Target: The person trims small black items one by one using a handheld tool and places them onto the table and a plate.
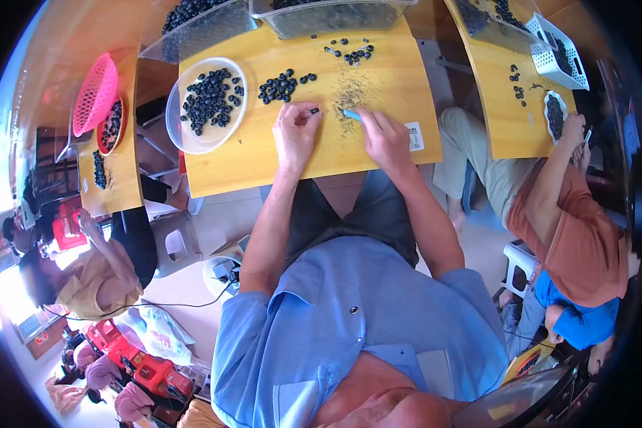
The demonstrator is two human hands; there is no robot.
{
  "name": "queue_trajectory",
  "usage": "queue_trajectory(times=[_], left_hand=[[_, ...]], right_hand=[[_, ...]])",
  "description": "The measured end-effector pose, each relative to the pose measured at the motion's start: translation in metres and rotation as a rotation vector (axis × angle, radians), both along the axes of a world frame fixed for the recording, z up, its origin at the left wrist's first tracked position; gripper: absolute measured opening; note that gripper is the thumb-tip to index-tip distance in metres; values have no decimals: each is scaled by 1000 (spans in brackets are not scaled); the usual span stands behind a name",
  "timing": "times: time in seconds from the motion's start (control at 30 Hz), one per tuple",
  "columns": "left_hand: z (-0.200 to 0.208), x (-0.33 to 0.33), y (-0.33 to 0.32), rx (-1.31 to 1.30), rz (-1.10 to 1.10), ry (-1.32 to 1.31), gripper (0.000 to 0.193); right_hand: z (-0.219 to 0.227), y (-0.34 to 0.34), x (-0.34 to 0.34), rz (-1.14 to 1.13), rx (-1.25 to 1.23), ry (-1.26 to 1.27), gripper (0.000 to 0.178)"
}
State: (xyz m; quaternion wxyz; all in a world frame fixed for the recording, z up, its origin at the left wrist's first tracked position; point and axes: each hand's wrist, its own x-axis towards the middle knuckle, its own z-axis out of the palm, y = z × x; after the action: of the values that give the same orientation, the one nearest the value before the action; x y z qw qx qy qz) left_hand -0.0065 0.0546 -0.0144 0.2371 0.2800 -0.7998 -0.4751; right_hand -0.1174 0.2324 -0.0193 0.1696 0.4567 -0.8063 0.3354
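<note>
Between the fingertips of my left hand (294,137) is a small black part (314,110), pinched above the yellow wooden table (250,160). My right hand (388,141) is closed around a slim light-blue tool (352,114); its tip points toward the black part, with a small gap between them. Dark shavings (350,93) are scattered on the tabletop just beyond both hands. A loose group of small round black parts (278,87) lies beyond my left hand. Further left, a round clear plastic bowl (172,114) holds many more of them. Several parts (360,54) lie farther back, some beside pale bits.
Clear plastic bins (321,23) of black parts stand at the far edge. A white label (414,136) lies right of my right hand. Co-workers sit at tables on either side, near a pink basket (95,93) on the left and a white basket (549,53) on the right.
</note>
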Motion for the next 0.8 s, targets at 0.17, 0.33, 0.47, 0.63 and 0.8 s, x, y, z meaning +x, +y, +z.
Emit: queue_trajectory(times=[0.17, 0.33, 0.47, 0.63, 0.8], left_hand=[[-9, -4, 15, 123, -13, 121, 28], [-14, -6, 24, 251, 39, 166, 31], [-18, -8, 26, 212, 55, 215, 32], [-18, -7, 26, 247, 10, 202, 37], [-14, -7, 28, 202, -2, 170, 38]], right_hand=[[0, -1, 2, -8, 17, -9, 33], [-2, 1, 2, -3, 111, 68, 36], [-2, 1, 3, 32, 114, 84, 39], [-2, 0, 3, 49, 145, 110, 38], [-3, 0, 4, 40, 174, 120, 36]])
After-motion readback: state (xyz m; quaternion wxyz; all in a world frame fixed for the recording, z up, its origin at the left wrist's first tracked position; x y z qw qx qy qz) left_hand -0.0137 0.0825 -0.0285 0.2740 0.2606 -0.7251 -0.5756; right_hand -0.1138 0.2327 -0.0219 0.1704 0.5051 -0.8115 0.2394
